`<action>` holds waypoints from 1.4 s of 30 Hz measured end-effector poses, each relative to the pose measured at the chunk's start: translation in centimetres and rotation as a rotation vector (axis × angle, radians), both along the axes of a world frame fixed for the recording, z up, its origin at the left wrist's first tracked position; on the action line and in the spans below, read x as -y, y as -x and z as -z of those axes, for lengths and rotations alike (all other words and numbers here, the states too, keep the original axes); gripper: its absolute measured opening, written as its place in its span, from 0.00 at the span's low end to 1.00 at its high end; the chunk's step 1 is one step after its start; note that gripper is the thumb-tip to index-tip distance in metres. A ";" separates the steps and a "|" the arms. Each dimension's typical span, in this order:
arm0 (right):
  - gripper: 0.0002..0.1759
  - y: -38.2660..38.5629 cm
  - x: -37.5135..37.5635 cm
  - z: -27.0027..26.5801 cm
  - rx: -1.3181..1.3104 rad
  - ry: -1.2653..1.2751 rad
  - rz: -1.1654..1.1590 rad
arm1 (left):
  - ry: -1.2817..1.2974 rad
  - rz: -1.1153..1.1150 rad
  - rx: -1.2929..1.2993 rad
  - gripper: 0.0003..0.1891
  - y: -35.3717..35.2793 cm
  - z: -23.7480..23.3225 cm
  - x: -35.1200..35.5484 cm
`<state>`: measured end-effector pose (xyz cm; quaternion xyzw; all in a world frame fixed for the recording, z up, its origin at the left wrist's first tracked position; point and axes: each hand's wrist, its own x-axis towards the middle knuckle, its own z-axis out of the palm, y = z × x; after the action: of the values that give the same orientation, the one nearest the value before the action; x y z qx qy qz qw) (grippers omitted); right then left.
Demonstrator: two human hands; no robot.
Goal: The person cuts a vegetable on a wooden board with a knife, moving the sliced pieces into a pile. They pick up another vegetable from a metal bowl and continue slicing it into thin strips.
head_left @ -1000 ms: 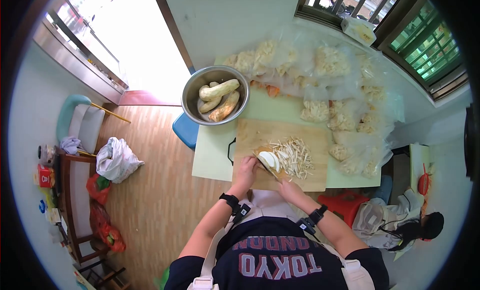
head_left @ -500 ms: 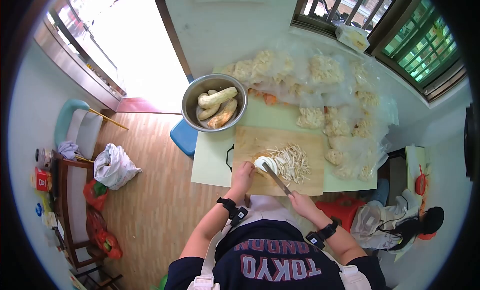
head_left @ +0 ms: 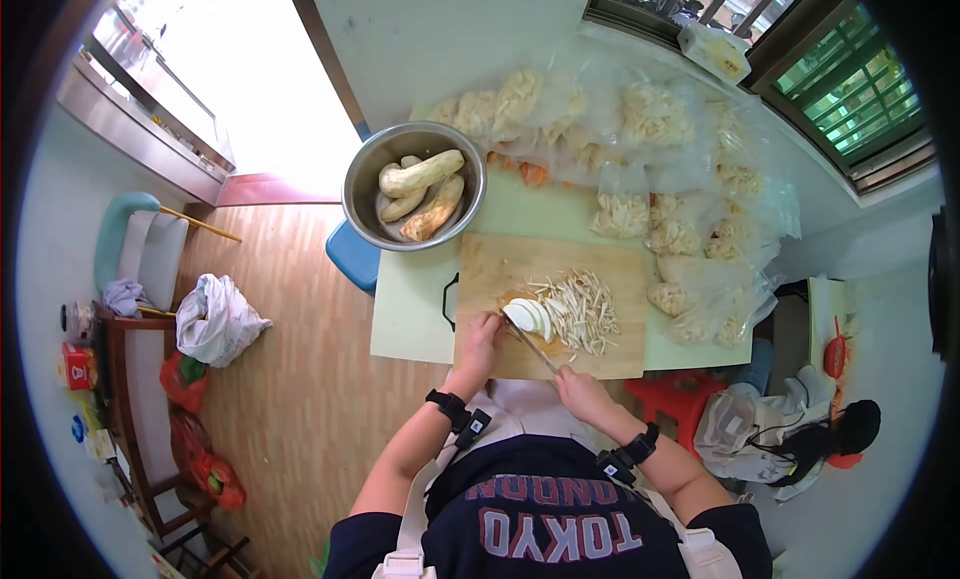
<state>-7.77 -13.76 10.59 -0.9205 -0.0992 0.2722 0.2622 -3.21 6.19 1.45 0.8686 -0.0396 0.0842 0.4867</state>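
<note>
My right hand (head_left: 585, 391) is wrapped around the handle of a kitchen knife (head_left: 532, 348). The blade slants up and left across the wooden cutting board (head_left: 625, 364), its tip close to my left fingers. At the board's left side, my left hand (head_left: 482, 341) has its fingers curled together; what they hold, if anything, is hidden. Beside those fingers, round white vegetable slices (head_left: 522, 314) lie overlapped in a fanned row. To their right spreads a pile of thin pale vegetable strips (head_left: 585, 311), touching the slices.
A steel bowl (head_left: 357, 207) with several peeled, pale root-like vegetables stands behind the board at left. Clear plastic bags (head_left: 657, 114) of pale cut pieces line the table's back and right. A blue stool (head_left: 352, 257) is at left, a red stool (head_left: 680, 404) at right, near another person (head_left: 760, 429).
The white slices have gone from a stacked round to a fanned row leaning right. The knife has moved left and down, its tip now near my left fingers. The view has shifted slightly.
</note>
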 end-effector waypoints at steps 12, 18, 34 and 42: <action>0.14 -3.9 -4.3 3.3 0.076 -0.067 0.026 | 0.047 -0.009 0.006 0.05 -0.1 0.1 -0.3; 0.14 -3.4 -3.7 3.5 0.124 -0.134 0.039 | 0.076 -0.025 -0.047 0.05 0.0 -0.2 -0.3; 0.14 -5.2 -3.7 6.1 0.140 -0.073 -0.026 | 0.061 -0.003 -0.005 0.05 -0.5 -0.2 -0.4; 0.17 0.3 2.9 5.0 -0.053 -0.027 0.011 | 0.058 0.033 -0.052 0.04 -0.5 0.5 -0.6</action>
<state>-8.08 -16.63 5.55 -0.9099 -0.0909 0.2937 0.2785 -2.75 6.77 0.97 0.8552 -0.0388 0.0546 0.5139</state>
